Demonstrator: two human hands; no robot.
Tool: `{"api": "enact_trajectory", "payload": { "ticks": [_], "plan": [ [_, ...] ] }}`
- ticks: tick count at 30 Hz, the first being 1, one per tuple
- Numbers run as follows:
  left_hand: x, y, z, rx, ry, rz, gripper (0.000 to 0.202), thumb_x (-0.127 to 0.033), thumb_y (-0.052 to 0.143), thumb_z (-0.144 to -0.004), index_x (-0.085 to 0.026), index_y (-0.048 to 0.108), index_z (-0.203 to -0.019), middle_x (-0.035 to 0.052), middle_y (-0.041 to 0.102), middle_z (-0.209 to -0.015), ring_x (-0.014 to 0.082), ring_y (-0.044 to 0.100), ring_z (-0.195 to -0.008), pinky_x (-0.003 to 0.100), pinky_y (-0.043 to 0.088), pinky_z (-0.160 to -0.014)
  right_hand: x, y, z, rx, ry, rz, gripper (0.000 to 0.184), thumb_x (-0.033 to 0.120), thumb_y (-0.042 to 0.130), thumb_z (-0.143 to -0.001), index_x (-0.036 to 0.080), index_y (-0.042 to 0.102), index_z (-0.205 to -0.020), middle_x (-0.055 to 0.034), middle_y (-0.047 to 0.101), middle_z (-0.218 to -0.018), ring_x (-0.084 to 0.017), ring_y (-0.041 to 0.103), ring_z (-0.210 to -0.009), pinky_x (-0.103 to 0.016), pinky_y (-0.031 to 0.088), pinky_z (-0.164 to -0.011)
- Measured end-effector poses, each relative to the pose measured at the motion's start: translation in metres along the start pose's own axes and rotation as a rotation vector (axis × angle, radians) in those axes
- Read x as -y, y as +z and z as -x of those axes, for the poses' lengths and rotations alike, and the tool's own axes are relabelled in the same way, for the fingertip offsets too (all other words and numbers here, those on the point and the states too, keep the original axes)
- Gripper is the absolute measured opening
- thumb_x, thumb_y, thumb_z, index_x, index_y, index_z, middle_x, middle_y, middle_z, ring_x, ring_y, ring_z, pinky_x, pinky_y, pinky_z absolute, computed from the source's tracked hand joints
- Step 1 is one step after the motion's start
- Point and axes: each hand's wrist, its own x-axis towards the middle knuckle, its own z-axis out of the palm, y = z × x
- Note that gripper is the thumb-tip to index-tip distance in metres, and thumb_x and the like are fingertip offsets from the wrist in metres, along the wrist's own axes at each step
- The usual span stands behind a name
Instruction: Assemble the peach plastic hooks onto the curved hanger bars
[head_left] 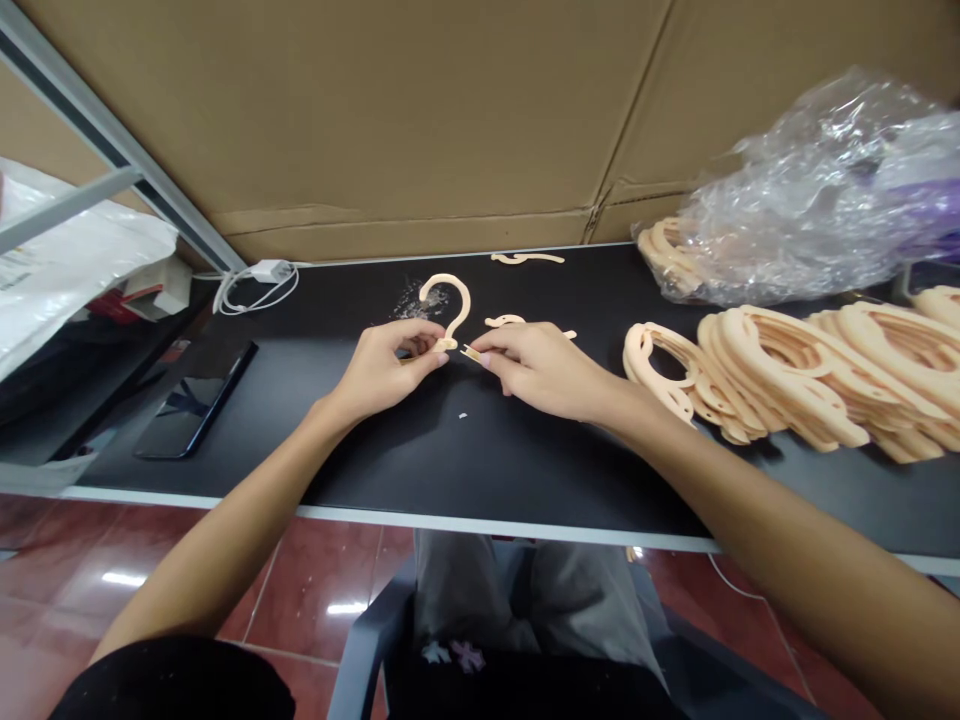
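Observation:
My left hand [390, 365] pinches the lower stem of a pale wooden hook [452, 300] shaped like a question mark, held just above the black table [420, 460]. My right hand [541, 368] is closed on a small flat wooden piece [471, 352], its tip almost touching the hook's stem. Part of another pale wooden piece [504, 321] lies on the table behind my right hand.
Overlapping rows of wooden hanger parts [795, 385] lie at the right, with more under a crumpled plastic bag [817, 190]. A dark phone [196, 400] lies at the left, a white charger and cable [259, 280] behind it. One loose hook [527, 259] rests by the cardboard wall [420, 120].

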Motion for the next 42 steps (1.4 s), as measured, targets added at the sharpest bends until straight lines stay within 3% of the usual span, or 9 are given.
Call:
{"api": "enact_trajectory", "payload": {
  "ticks": [5,9,13,21,27,31,42],
  "plan": [
    [-0.004,0.004,0.003,0.017,-0.005,0.095,0.023,-0.036,0.076,-0.084,-0.015,0.073,-0.092,0.0055,0.074,-0.087,0.0155,0.068,-0.075,0.027,0.056,-0.072,0.001,-0.004,0.001,0.074,0.143,-0.167,0.023,0.016,0.054,-0.093,0.012,0.077,-0.095,0.0037,0.060,-0.054,-0.010,0.055,-0.052,-0.024,0.040,-0.060],
    [-0.005,0.004,0.004,0.015,0.043,0.118,0.022,-0.035,0.078,-0.084,-0.015,0.076,-0.092,0.0061,0.075,-0.085,0.0153,0.067,-0.073,0.026,0.056,-0.069,-0.002,-0.007,0.001,0.128,0.216,-0.264,0.021,0.018,0.055,-0.094,0.012,0.075,-0.096,0.0047,0.058,-0.049,-0.009,0.053,-0.041,-0.022,0.041,-0.049],
    [-0.009,0.001,0.002,0.009,0.121,0.066,0.019,-0.036,0.077,-0.087,-0.016,0.079,-0.086,0.0063,0.078,-0.084,0.0150,0.068,-0.071,0.024,0.052,-0.062,-0.004,-0.010,0.002,0.182,0.232,-0.297,0.020,0.019,0.056,-0.095,0.013,0.071,-0.084,0.0041,0.058,-0.048,-0.009,0.053,-0.038,-0.020,0.040,-0.042],
    [-0.013,0.001,0.003,0.048,0.269,-0.025,0.017,-0.035,0.075,-0.091,-0.020,0.082,-0.087,0.0059,0.080,-0.085,0.0165,0.073,-0.073,0.026,0.055,-0.068,-0.009,-0.013,0.003,0.269,0.170,-0.333,0.026,0.022,0.052,-0.098,0.015,0.067,-0.079,0.0041,0.059,-0.048,-0.010,0.056,-0.039,-0.021,0.040,-0.044],
    [-0.015,0.003,0.003,0.043,0.219,-0.031,0.020,-0.038,0.074,-0.091,-0.021,0.082,-0.086,0.0051,0.080,-0.084,0.0161,0.072,-0.071,0.026,0.055,-0.067,-0.015,-0.017,0.004,0.222,0.087,-0.288,0.023,0.022,0.054,-0.093,0.015,0.069,-0.077,0.0050,0.060,-0.048,-0.009,0.055,-0.043,-0.023,0.040,-0.054],
    [-0.016,0.001,0.002,-0.004,0.195,-0.052,0.019,-0.036,0.074,-0.091,-0.021,0.082,-0.083,0.0042,0.079,-0.084,0.0153,0.070,-0.070,0.025,0.054,-0.065,-0.015,-0.017,0.004,0.234,0.091,-0.310,0.021,0.021,0.054,-0.092,0.016,0.068,-0.077,0.0054,0.059,-0.047,-0.010,0.056,-0.042,-0.023,0.041,-0.053],
    [-0.016,0.003,0.004,0.015,0.193,-0.089,0.022,-0.040,0.072,-0.092,-0.021,0.081,-0.084,0.0044,0.079,-0.084,0.0167,0.071,-0.072,0.027,0.054,-0.065,-0.014,-0.019,0.004,0.276,0.084,-0.347,0.026,0.017,0.056,-0.094,0.016,0.066,-0.070,0.0055,0.059,-0.048,-0.008,0.055,-0.042,-0.022,0.041,-0.052]
  ]
}}
